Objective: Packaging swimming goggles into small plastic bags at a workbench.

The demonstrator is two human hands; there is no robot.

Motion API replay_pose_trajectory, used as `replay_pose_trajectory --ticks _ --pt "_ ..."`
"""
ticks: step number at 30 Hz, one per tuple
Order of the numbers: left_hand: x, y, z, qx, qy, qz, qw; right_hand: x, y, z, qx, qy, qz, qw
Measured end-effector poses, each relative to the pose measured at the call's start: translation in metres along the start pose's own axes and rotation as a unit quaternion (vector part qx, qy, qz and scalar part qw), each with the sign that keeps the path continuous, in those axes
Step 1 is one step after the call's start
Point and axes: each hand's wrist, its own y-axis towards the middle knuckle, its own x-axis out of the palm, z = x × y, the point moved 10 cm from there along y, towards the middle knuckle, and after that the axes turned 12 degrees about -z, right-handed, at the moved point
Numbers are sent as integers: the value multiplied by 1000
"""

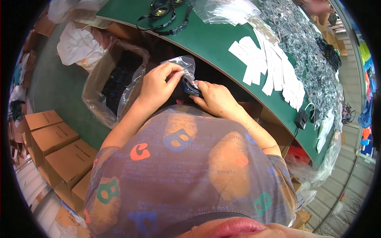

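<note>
Just in front of my body, my left hand [162, 81] pinches the edge of a clear plastic bag [186, 65]. Close beside it, my right hand [214, 96] grips a small dark blue and black item [189, 85], which looks like folded swim goggles. The item lies against the lower part of the bag; whether it is inside or outside I cannot tell. Both hands are below the near edge of the green table [214, 43]. On that table's far left lies a pair of black goggles [160, 12] with yellowish lenses and a strap.
White paper slips [250, 57] spread over the table, beside a large heap of clear-wrapped items [307, 59]. A black adapter [301, 119] sits near the right end. To my left stand a plastic-lined box [93, 89] holding dark items and several brown cartons [67, 162].
</note>
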Motion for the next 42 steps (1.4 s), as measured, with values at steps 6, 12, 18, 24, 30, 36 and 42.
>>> replay_pose_trajectory --ticks 6,12,18,24,30,36,42 --pt "17 -6 20 99 51 -29 993 40 24 35 36 460 -78 884" --pt "18 -8 13 90 -1 -16 996 62 29 -5 -197 879 -162 402" --pt "17 -10 8 93 -43 -16 995 52 33 17 -120 742 12 659" --pt "22 -13 18 133 -44 -17 990 -6 8 15 24 144 146 978" --pt "24 -2 10 68 -88 -74 991 30 5 -18 -191 846 -190 460" --pt "27 -1 4 87 -112 -97 985 44 23 10 -114 794 -18 596" --pt "28 -16 -20 53 -167 -14 984 3 15 8 -1 316 75 946"
